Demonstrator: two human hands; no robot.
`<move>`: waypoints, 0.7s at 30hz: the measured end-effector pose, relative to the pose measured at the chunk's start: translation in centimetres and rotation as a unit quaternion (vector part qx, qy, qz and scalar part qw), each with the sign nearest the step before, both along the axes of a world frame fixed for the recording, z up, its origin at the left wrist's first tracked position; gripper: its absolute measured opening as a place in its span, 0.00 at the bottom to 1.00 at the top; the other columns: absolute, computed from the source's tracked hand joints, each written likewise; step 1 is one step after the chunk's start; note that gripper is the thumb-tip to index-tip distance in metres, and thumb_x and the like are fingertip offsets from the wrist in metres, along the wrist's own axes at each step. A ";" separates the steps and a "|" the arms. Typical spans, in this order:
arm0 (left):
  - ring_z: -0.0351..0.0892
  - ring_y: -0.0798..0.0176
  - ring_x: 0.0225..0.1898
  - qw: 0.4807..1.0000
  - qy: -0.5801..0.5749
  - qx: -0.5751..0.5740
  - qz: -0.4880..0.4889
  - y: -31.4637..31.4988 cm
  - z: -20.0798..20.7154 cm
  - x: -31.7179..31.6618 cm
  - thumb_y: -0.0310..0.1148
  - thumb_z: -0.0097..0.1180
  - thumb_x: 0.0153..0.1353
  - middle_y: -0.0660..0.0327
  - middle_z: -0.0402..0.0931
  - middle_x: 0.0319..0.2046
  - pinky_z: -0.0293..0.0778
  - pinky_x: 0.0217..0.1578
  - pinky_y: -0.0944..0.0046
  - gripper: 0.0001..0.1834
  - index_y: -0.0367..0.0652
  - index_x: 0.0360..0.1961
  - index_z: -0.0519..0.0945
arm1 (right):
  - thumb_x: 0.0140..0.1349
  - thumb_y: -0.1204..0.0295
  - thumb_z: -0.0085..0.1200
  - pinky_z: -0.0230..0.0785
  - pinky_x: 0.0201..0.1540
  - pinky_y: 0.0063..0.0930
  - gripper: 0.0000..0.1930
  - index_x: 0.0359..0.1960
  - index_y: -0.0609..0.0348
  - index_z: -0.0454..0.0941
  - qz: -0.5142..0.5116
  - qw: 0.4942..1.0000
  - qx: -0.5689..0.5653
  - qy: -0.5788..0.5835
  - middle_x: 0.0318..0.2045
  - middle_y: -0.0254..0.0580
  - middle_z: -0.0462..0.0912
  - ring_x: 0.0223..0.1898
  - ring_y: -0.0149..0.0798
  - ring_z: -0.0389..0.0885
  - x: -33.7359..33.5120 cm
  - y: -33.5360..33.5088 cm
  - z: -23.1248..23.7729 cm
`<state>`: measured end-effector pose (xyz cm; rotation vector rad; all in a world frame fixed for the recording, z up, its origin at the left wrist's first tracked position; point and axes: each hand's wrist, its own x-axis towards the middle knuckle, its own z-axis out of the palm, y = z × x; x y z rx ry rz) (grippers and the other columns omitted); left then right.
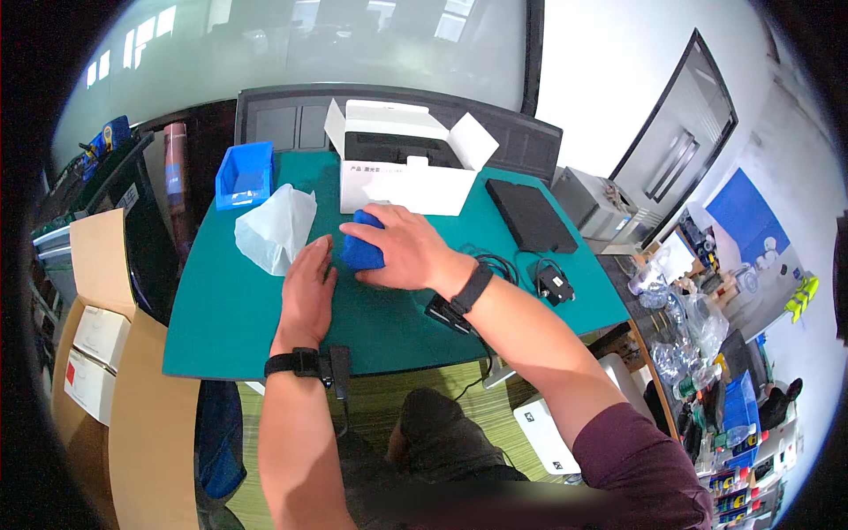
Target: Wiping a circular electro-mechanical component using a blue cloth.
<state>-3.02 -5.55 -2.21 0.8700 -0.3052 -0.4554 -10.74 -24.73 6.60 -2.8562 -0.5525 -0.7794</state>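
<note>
My right hand [408, 247] is closed round a small dark-blue block [362, 243] over the middle of the green tabletop [221, 318]. Its fingers and thumb grip the block from above and the side, hiding part of it. Just left of the block, my left hand [307, 287] rests with its fingers stretched out and holds nothing. A crumpled white plastic bag [276, 228] lies beyond the left fingertips. Behind both hands stands a white cardboard box [406, 190] with raised flaps and black foam [397, 150] inside.
A blue plastic bin [245, 177] stands at the table's far left, and a black flat slab [530, 215] lies at the right. Near my right wrist are black cables and a power adapter [555, 281]. An open carton [155, 415] with white boxes stands on the left.
</note>
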 end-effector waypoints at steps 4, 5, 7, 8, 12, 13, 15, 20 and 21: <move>0.59 0.57 0.75 0.997 -0.067 0.025 0.003 0.3 -0.5 0.3 0.43 0.51 0.77 0.59 0.67 0.71 0.52 0.74 0.51 0.27 0.40 0.70 0.71 | 0.46 0.54 0.71 0.73 0.59 0.54 0.28 0.53 0.41 0.84 0.006 0.998 -0.012 0.060 0.57 0.49 0.80 0.57 0.61 0.79 2.1 -0.2 0.8; 0.59 0.57 0.75 0.997 -0.069 0.030 0.001 0.3 0.0 0.1 0.43 0.51 0.77 0.59 0.67 0.71 0.52 0.74 0.51 0.27 0.40 0.70 0.71 | 0.47 0.53 0.69 0.75 0.57 0.54 0.25 0.48 0.43 0.85 -0.004 0.992 -0.011 0.122 0.55 0.49 0.82 0.55 0.61 0.81 2.7 -0.3 1.2; 0.60 0.58 0.74 1.000 0.002 -0.001 0.012 0.3 1.2 -0.9 0.43 0.51 0.77 0.59 0.68 0.70 0.52 0.74 0.52 0.26 0.40 0.70 0.71 | 0.48 0.54 0.68 0.75 0.54 0.52 0.22 0.46 0.46 0.85 -0.002 0.987 -0.002 0.159 0.50 0.50 0.83 0.52 0.60 0.82 3.9 -0.6 1.9; 0.60 0.58 0.74 1.000 -0.002 0.008 0.010 0.3 1.4 -1.0 0.43 0.51 0.77 0.59 0.68 0.70 0.52 0.74 0.52 0.26 0.40 0.70 0.71 | 0.50 0.55 0.68 0.75 0.50 0.50 0.20 0.43 0.50 0.85 0.001 0.980 0.002 0.198 0.45 0.51 0.84 0.49 0.59 0.83 4.5 -0.7 2.1; 0.63 0.61 0.71 0.999 0.042 -0.006 0.012 0.5 1.4 -0.9 0.44 0.52 0.77 0.61 0.71 0.66 0.52 0.73 0.52 0.25 0.41 0.68 0.72 | 0.56 0.58 0.62 0.75 0.47 0.52 0.16 0.42 0.53 0.84 0.009 0.970 0.019 0.241 0.39 0.51 0.86 0.45 0.59 0.84 6.2 0.4 2.2; 0.64 0.63 0.69 0.999 0.052 -0.008 0.010 0.3 1.6 -0.9 0.44 0.52 0.77 0.62 0.72 0.63 0.53 0.73 0.52 0.25 0.42 0.68 0.73 | 0.56 0.58 0.62 0.75 0.47 0.52 0.16 0.42 0.53 0.84 0.009 0.971 0.028 0.238 0.39 0.51 0.86 0.45 0.59 0.84 6.2 0.2 2.1; 0.67 0.65 0.65 0.999 0.043 0.004 0.013 0.2 2.0 -1.4 0.44 0.53 0.76 0.64 0.74 0.60 0.57 0.71 0.53 0.24 0.42 0.67 0.74 | 0.56 0.58 0.62 0.76 0.48 0.51 0.17 0.43 0.52 0.84 0.025 0.974 0.059 0.217 0.40 0.51 0.87 0.46 0.59 0.85 5.9 -0.2 1.7; 0.69 0.59 0.66 0.998 0.053 0.013 0.026 0.2 2.0 -1.3 0.42 0.54 0.76 0.61 0.71 0.65 0.63 0.69 0.55 0.24 0.42 0.67 0.73 | 0.57 0.56 0.62 0.76 0.50 0.50 0.18 0.45 0.50 0.85 0.023 0.977 0.080 0.195 0.42 0.50 0.87 0.48 0.58 0.84 5.8 -0.6 1.0; 0.69 0.59 0.66 0.998 0.051 0.015 0.025 0.2 1.9 -1.3 0.42 0.54 0.76 0.61 0.71 0.65 0.63 0.69 0.55 0.24 0.42 0.67 0.73 | 0.58 0.54 0.63 0.75 0.51 0.50 0.19 0.46 0.50 0.85 0.025 0.979 0.086 0.181 0.43 0.50 0.87 0.48 0.58 0.84 5.7 -0.7 0.8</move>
